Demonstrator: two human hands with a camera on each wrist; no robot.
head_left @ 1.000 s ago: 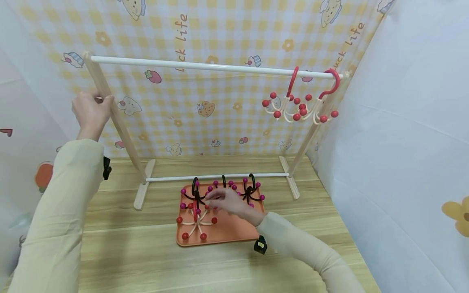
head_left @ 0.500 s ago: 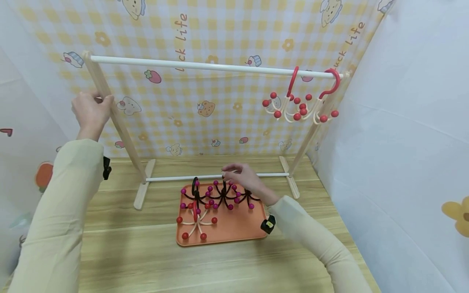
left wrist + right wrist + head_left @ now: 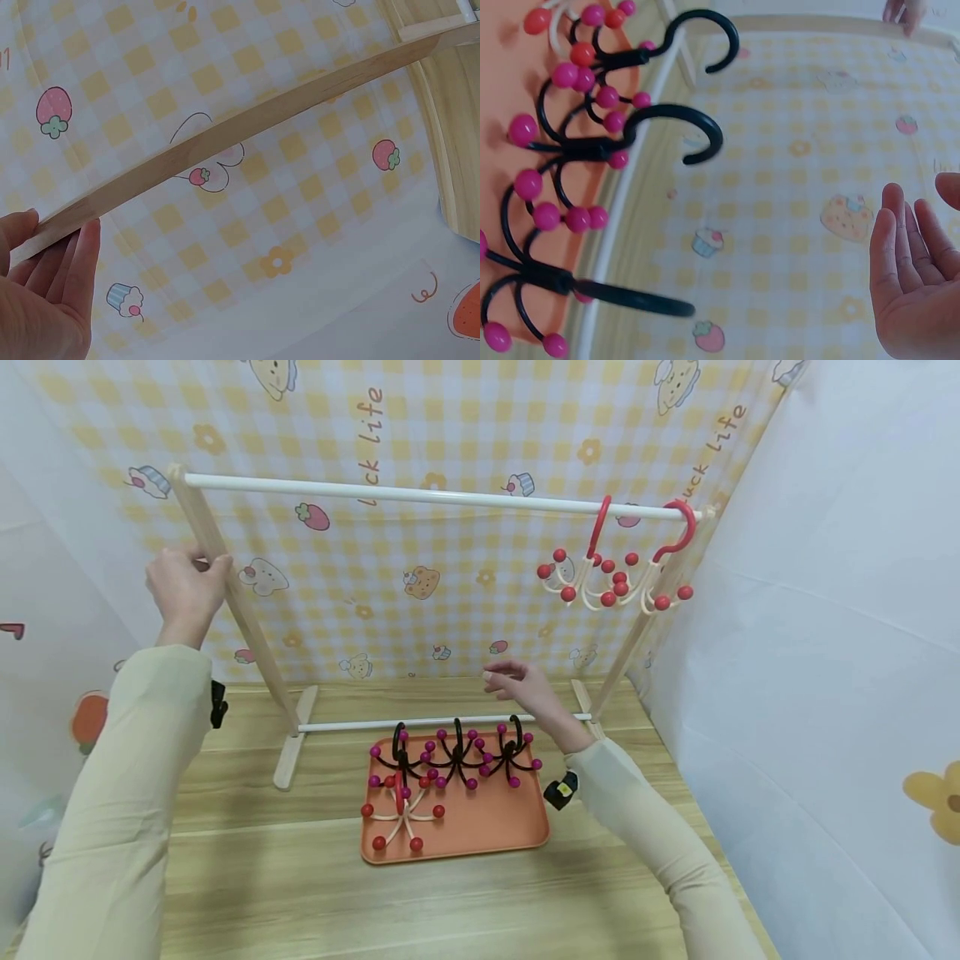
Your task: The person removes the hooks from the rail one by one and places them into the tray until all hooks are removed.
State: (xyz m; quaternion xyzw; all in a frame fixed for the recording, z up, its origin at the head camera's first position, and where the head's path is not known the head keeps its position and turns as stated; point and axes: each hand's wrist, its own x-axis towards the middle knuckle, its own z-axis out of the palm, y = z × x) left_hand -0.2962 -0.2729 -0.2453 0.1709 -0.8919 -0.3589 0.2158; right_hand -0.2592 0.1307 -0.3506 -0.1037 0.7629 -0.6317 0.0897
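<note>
My left hand (image 3: 187, 589) grips the left wooden post (image 3: 253, 631) of a rack, thumb and fingers on either side of it in the left wrist view. My right hand (image 3: 528, 689), fingers loosely bent and holding nothing, is raised behind the orange tray (image 3: 487, 835). Below it, three black multi-arm hook hangers (image 3: 585, 148) with magenta ball tips line the tray's back part. A cream hanger (image 3: 406, 817) with a red hook and red balls lies at the tray's front left. Two matching red-hooked hangers (image 3: 597, 531) hang at the right end of the white top rail (image 3: 375, 492).
The rack stands on a wood-grain table (image 3: 300, 885), with a white lower bar (image 3: 352, 726) just behind the tray. A yellow checked cloth (image 3: 450, 627) covers the back, and a white sheet (image 3: 810, 610) walls the right side.
My right hand has moved from over the tray up, back and to the right, past the middle black hanger. My left hand stays on the post, and the hangers have not moved.
</note>
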